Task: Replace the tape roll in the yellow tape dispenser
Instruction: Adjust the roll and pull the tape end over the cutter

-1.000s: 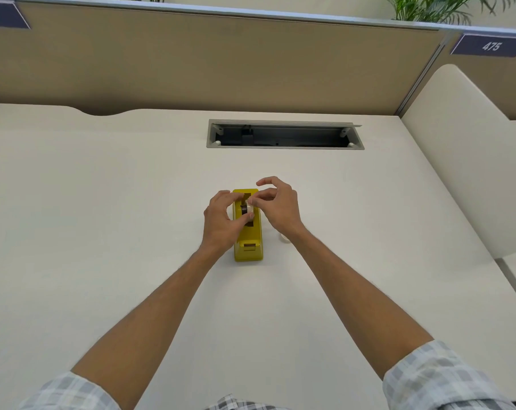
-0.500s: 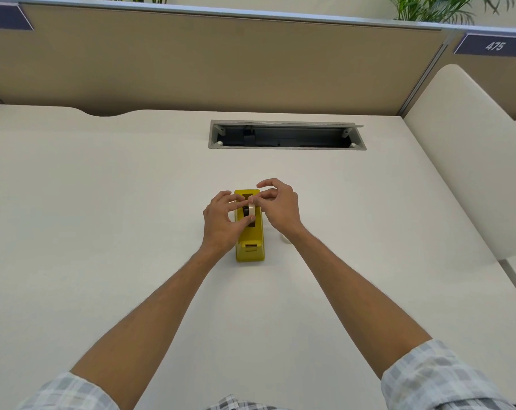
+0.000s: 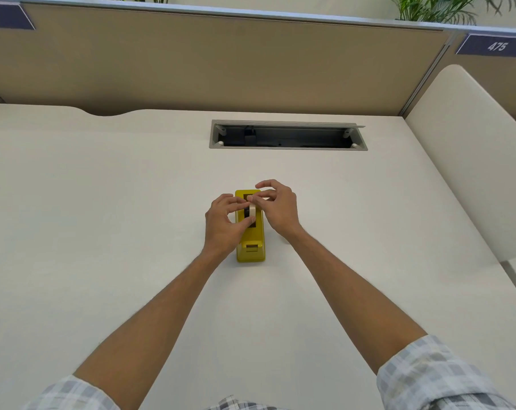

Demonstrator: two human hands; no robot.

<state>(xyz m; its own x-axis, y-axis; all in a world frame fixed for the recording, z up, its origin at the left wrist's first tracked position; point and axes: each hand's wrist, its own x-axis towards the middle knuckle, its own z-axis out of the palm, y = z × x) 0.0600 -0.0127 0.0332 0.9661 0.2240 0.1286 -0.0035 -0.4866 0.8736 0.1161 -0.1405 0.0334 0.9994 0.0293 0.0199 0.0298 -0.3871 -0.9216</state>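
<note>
From the head view, the yellow tape dispenser (image 3: 250,229) sits on the pale desk (image 3: 103,217) straight ahead of the person, roughly on the body's midline, its long axis running directly away from the viewer: the cutter end points back toward the person and the roll bay lies at the far end, toward the open cable tray (image 3: 288,135). A cream tape roll (image 3: 252,210) stands on edge in the bay, its flat faces turned left and right, so its axle would lie across the dispenser's length. Both hands meet at the roll from opposite sides. The left hand (image 3: 225,224) comes in from the left flank, thumb and fingertips curled and pinching the roll's near and left side. The right hand (image 3: 277,207) comes in from the right and slightly farther out, its index finger and thumb closed on the roll's top far edge while the remaining fingers arch loosely above it. Neither hand is clearly nearer; the roll sits between them. Whether the roll's core is fully seated in its slots cannot be told, since the fingers cover it. Judging by this, the coming move turns on pressing straight down along the bay, keeping the roll square to the dispenser's length.
</note>
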